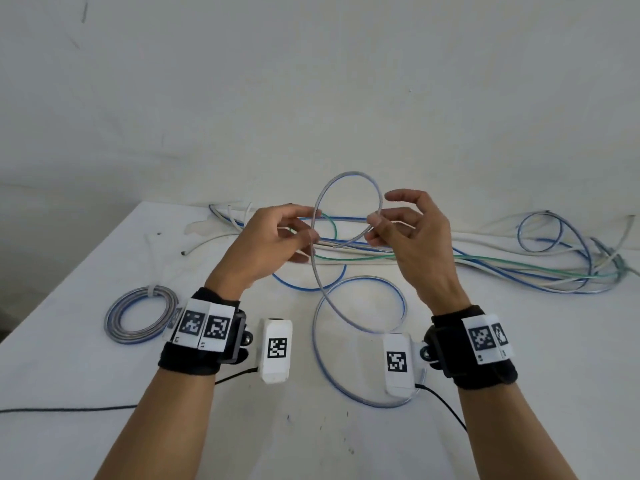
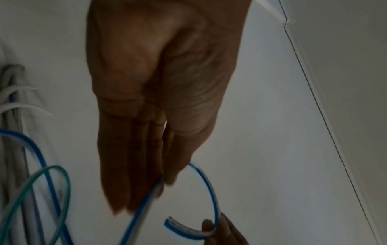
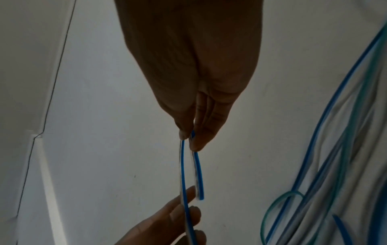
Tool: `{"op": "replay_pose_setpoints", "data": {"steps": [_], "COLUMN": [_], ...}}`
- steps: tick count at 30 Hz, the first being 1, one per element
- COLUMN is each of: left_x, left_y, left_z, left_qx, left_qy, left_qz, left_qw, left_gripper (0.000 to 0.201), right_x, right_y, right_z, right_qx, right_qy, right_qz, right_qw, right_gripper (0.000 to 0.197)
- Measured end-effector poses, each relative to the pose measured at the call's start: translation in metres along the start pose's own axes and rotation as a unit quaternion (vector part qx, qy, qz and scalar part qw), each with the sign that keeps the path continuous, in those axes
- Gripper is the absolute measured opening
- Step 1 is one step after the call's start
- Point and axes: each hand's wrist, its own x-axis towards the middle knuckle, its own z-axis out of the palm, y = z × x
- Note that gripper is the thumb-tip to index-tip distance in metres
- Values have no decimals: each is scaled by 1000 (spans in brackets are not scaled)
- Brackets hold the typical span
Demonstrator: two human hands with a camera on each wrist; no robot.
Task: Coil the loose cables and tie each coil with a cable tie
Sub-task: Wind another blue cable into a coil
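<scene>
I hold a blue-and-clear cable point(image 1: 349, 174) up in one loop above the white table point(image 1: 86, 258). My left hand point(image 1: 309, 236) pinches the loop's left side between thumb and forefinger. My right hand point(image 1: 375, 220) pinches the right side close to the cable's cut end point(image 2: 170, 222), other fingers spread. From the left hand the cable drops to a wide loop lying on the table point(image 1: 403, 306). In the left wrist view my left hand point(image 2: 163, 181) pinches the cable point(image 2: 211, 190). In the right wrist view my right hand point(image 3: 188, 137) holds the cable point(image 3: 182, 165).
A coil tied with a white cable tie point(image 1: 138, 315) lies at the front left. Loose white ties point(image 1: 150, 245) lie behind it. A tangle of blue, green and white cables point(image 1: 519, 266) runs along the back of the table to the right. A thin black wire point(image 1: 69, 409) crosses the near left.
</scene>
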Motion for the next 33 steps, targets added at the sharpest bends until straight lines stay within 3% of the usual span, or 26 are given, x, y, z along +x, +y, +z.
{"op": "replay_pose_setpoints", "data": {"steps": [2,4,6,8,13,19,27,33], "left_x": [-3,-6,-7,-7,-9,-8,-7,-9], "left_y": [3,7,11,14,16,19,21,23], "left_z": [-1,0,1,3,8,10,7,8], "left_qx": [-26,-22,-27,-45,-71,-107,-207,-198], "left_qy": [-41,-62,-44,-30,-64,-44,30,29], "left_qz": [-28,-41,-44,-47,-59,-68,-52,-46], "left_qw": [998,997,998,997,994,991,977,979], "left_gripper": [40,28,18,22,30,23,15,17], "right_x": [-2,-3,-4,-6,-12,-14,-21,-28], "right_y": [-2,-3,-4,-5,-7,-3,0,0], "right_z": [1,3,5,7,18,29,42,50], "right_qx": [2,1,7,16,55,78,81,59], "right_qy": [7,12,14,16,67,115,30,30], "right_qz": [1,1,3,2,-14,-38,4,-13], "right_qw": [1000,1000,1000,1000,996,990,996,998], "right_gripper": [38,39,36,31,25,20,18,17]}}
